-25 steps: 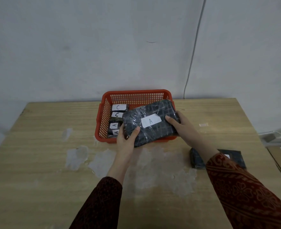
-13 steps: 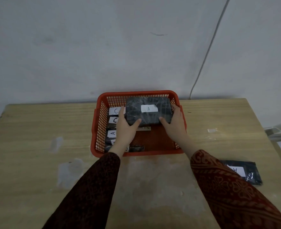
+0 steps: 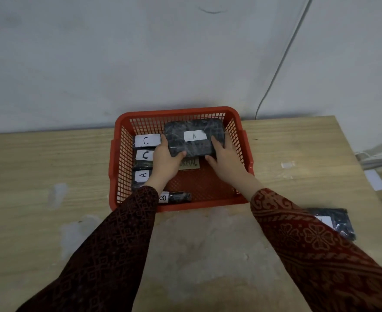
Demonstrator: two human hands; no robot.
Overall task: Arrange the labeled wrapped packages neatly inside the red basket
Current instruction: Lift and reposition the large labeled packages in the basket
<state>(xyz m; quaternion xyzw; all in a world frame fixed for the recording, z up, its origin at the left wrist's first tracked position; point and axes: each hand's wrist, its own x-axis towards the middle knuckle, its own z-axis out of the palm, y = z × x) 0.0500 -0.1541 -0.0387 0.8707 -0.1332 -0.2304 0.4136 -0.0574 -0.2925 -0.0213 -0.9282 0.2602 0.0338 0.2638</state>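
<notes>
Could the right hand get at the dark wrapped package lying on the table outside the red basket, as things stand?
Probably yes, once it lets go: the right hand is busy on the large dark wrapped package labelled A, but the dark wrapped package on the wooden table lies uncovered beside the right sleeve.

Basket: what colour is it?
Red, with mesh walls; the basket shows in the head view, the only one.

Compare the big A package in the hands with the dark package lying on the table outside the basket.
The big A package sits inside the red basket, against its back wall; the package on the table lies outside.
The left hand and right hand grip the first; nothing touches the second.
The first's label reads A; the second's is mostly hidden by the sleeve.
Both are dark-wrapped with white labels.
</notes>
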